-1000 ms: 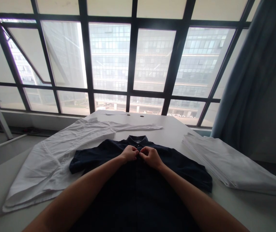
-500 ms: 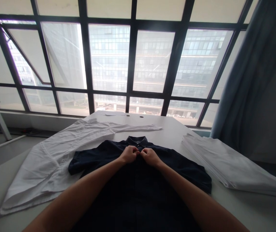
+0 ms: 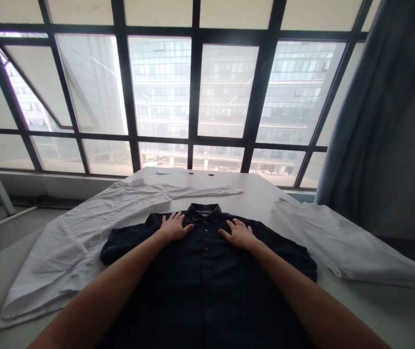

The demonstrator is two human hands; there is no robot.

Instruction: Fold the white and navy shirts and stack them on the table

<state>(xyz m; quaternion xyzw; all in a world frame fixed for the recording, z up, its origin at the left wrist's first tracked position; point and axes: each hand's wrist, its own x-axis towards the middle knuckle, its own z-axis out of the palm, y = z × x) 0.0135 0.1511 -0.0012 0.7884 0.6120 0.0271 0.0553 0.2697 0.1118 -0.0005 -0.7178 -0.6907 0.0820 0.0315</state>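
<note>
A dark navy short-sleeved shirt lies front up before me, its collar pointing away and small buttons running down the middle. My left hand rests flat on the shirt's left shoulder area, fingers spread. On the other side of the button line, my right hand lies on the upper chest, fingers apart as well. Neither hand grips the cloth. The shirt's lower part fades into shadow between my forearms.
A white long-sleeved shirt is spread at the left, one sleeve reaching across behind the navy collar. Folded white cloth lies at the right on the white table. Beyond stand large windows and a grey-blue curtain.
Both hands were pinched together at the placket just below the collar. They have let go and moved apart to either side, now flat on the shirt, leaving the buttons in sight.
</note>
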